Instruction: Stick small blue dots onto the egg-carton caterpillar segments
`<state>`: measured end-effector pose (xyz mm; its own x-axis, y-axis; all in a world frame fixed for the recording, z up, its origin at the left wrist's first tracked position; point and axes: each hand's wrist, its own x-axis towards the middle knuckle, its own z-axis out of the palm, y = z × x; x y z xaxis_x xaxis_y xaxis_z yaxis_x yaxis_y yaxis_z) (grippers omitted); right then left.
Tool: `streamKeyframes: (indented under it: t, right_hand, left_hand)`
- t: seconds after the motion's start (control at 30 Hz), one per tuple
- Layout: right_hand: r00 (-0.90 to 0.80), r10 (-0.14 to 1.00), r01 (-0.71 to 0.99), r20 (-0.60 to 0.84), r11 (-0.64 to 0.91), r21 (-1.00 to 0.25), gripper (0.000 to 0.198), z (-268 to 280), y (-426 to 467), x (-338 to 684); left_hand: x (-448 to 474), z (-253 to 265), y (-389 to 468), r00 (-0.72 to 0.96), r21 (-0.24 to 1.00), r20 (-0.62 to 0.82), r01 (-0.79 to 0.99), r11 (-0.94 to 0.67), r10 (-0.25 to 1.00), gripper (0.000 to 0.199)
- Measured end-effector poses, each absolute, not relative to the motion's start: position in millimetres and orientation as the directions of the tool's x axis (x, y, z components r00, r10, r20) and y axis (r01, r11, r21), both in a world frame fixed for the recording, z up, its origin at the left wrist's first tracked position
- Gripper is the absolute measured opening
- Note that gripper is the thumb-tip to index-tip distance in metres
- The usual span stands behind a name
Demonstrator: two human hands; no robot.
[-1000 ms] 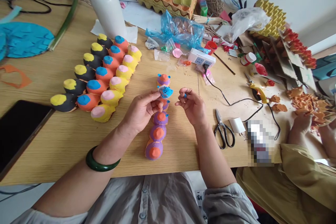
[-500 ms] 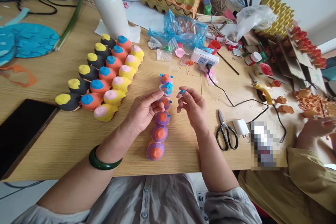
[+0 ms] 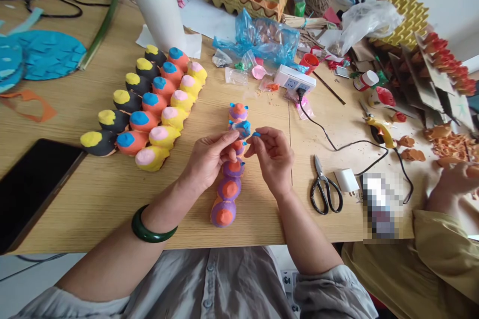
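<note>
My left hand is closed on a lump of blue modelling clay, partly wrapped in clear plastic. Between the thumb and fingers of my right hand is a small bit of blue clay. Below both hands lies a strip of egg-carton cups, covered in purple clay with orange tops. Small blue pieces stick out at the sides of the cups at its far end. My left hand and the blue lump hide part of the strip's middle.
Left of my hands stand rows of clay-covered cups in black, orange and yellow. Scissors, a white charger and a power strip with its cable lie to the right. A co-worker's hand is at the far right.
My right hand has come closer to my left, and its fingers are more drawn together around the small blue bit. The view has shifted slightly.
</note>
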<state>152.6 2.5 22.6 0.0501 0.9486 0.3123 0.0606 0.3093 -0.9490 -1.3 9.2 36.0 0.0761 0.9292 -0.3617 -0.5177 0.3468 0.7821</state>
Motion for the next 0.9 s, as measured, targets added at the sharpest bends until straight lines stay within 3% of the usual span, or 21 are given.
streamKeyframes:
  t: [0.1,0.2,0.4,0.6,0.77,0.9]
  right_hand:
    - [0.031,0.867,0.290,0.497,0.468,-0.835,0.009,20,3,153]
    - [-0.024,0.794,0.361,0.608,0.574,-0.735,0.008,17,6,153]
    - [0.176,0.820,0.235,0.545,0.502,-0.832,0.009,21,4,154]
    - [0.060,0.817,0.264,0.573,0.541,-0.799,0.007,13,9,154]
    - [0.213,0.826,0.137,0.522,0.504,-0.853,0.009,18,9,153]
    - [0.168,0.854,0.100,0.492,0.482,-0.871,0.009,20,7,154]
  left_hand:
    - [0,36,7,0.105,0.773,-0.372,-0.515,0.371,0.922,0.036]
    - [2,38,5,0.144,0.764,-0.365,-0.518,0.384,0.920,0.037]
    - [0,42,6,0.116,0.766,-0.353,-0.534,0.358,0.928,0.035]
    - [0,47,5,0.125,0.746,-0.366,-0.552,0.371,0.922,0.028]
    - [0,52,3,0.104,0.744,-0.353,-0.570,0.347,0.930,0.028]
    - [-2,48,3,0.116,0.745,-0.340,-0.573,0.343,0.933,0.026]
